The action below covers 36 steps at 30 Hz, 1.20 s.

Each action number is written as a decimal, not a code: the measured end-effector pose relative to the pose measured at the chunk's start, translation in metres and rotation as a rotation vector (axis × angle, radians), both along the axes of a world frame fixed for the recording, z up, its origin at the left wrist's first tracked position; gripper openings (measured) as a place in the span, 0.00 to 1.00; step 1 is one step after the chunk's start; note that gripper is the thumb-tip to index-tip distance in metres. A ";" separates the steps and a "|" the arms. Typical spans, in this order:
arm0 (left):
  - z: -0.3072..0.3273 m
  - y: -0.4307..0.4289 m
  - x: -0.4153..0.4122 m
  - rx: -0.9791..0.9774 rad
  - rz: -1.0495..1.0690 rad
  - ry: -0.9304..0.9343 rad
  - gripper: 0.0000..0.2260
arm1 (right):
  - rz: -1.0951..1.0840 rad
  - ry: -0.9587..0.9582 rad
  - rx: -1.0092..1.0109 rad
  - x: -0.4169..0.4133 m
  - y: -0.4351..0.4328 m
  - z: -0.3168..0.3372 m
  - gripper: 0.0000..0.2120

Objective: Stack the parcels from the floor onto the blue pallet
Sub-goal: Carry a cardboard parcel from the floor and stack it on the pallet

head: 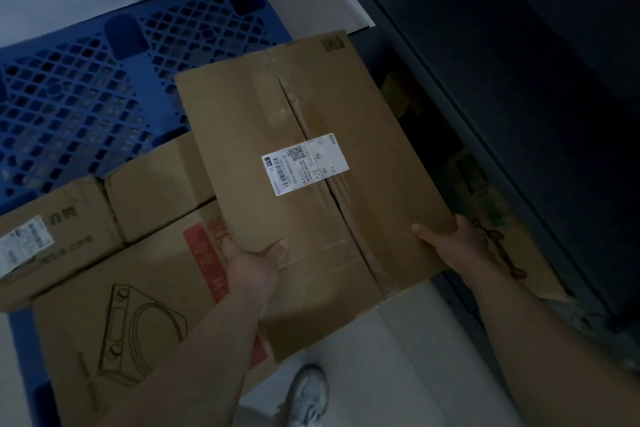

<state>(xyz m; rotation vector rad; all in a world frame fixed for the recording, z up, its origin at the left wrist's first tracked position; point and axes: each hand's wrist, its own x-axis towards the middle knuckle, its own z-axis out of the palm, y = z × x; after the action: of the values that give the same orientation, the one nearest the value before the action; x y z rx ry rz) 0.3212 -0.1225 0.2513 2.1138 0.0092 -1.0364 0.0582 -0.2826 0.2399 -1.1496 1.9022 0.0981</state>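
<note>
Dim light is lying over the pale floor (pixel 398 357), and a dark tall cabinet (pixel 519 80) is closing the right side. At the upper left, the blue plastic lattice pallet (pixel 86 97) is showing much bare grid at its far side. Along its near edge a large brown carton with a printed appliance drawing and a red band (pixel 121 305) is standing. Behind it are sitting a small brown box with a white sticker (pixel 62 229) and a plain small brown box (pixel 156 194).

The person is holding a wide flat brown cardboard parcel with a white shipping label (pixel 294 114) over the right edge of the pallet. It is partly covering the large carton; I cannot tell if they are touching. The left hand (pixel 254 262) is gripping the near edge, thumb on top, and its fingers are hidden below. The right hand (pixel 453 243) is gripping the near right corner in the same way. Another printed cardboard piece (pixel 502 236) is lying on the floor at the right.

I judge that the placing step is going on. To do it well, the person should be keeping the parcel level, lining its edges with the pallet's right edge, lowering the far side first and drawing the fingers out last. The centre seam looks cracked, so pressing there seems unwise.
</note>
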 end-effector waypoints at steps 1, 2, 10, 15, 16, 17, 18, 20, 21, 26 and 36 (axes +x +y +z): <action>0.000 0.001 0.001 -0.004 0.001 -0.001 0.42 | -0.047 -0.019 0.016 -0.003 0.004 0.001 0.67; 0.000 0.001 0.002 -0.012 0.007 -0.003 0.41 | -0.087 -0.044 0.026 -0.003 0.007 0.003 0.65; -0.005 -0.015 -0.013 -0.003 0.058 -0.007 0.46 | -0.115 -0.220 -0.131 -0.012 0.000 0.010 0.36; -0.007 -0.029 -0.029 0.033 0.102 -0.014 0.45 | -0.041 -0.247 -0.162 -0.024 -0.013 0.011 0.35; -0.005 -0.031 -0.033 0.037 0.100 -0.022 0.44 | -0.028 -0.234 -0.164 -0.026 -0.014 0.012 0.35; -0.004 -0.031 -0.037 0.047 0.096 -0.029 0.44 | -0.019 -0.220 -0.166 -0.028 -0.016 0.012 0.34; -0.006 -0.030 -0.039 0.049 0.089 -0.041 0.44 | -0.016 -0.216 -0.173 -0.030 -0.017 0.013 0.34; -0.007 -0.029 -0.043 0.047 0.079 -0.054 0.44 | -0.022 -0.231 -0.178 -0.035 -0.018 0.013 0.32; -0.006 -0.028 -0.045 0.051 0.064 -0.069 0.44 | -0.023 -0.235 -0.178 -0.037 -0.018 0.013 0.32; 0.001 -0.020 -0.054 0.080 0.004 -0.056 0.43 | -0.022 -0.205 -0.180 -0.047 -0.002 0.018 0.32; -0.017 -0.004 -0.054 0.090 0.012 -0.044 0.45 | -0.068 -0.177 -0.195 -0.053 0.019 0.012 0.33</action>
<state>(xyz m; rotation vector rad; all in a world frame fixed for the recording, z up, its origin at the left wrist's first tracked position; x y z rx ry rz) 0.2669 -0.1264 0.2340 2.2147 0.0483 -0.9995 0.0056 -0.2631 0.2518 -1.1797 1.8204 -0.2242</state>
